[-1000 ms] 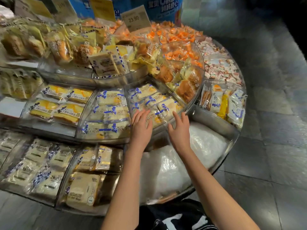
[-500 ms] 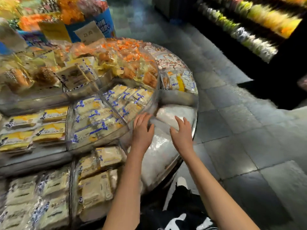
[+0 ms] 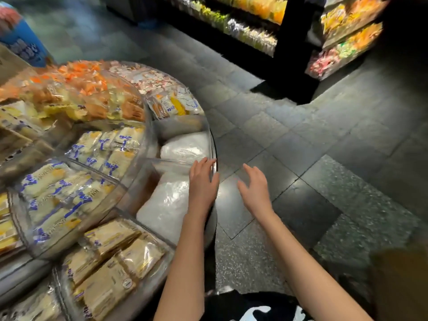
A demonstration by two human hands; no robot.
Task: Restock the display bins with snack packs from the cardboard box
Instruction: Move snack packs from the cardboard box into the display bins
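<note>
A round tiered display of clear plastic bins [image 3: 148, 140] fills the left. One bin holds blue-and-white snack packs [image 3: 108, 149], a lower one tan packs [image 3: 115, 258]. The lowest outer bin holds only white crinkled plastic padding [image 3: 169, 200]. My left hand [image 3: 202, 181] hovers over that bin's outer rim, fingers straight, holding nothing. My right hand [image 3: 253, 186] is out over the floor, fingers spread, empty. A brown blurred shape, possibly the cardboard box [image 3: 403, 283], shows at the lower right corner.
Grey tiled floor [image 3: 324, 147] stretches to the right of the display. Dark shelving with bright snack bags [image 3: 347, 35] stands at the back right. Orange sweets [image 3: 78, 75] and mixed packs [image 3: 171, 105] fill the farther bins.
The view has swung right, away from the display toward the floor and shelves. Both hands have drawn back from the blue-and-white packs to the display's outer edge, still empty.
</note>
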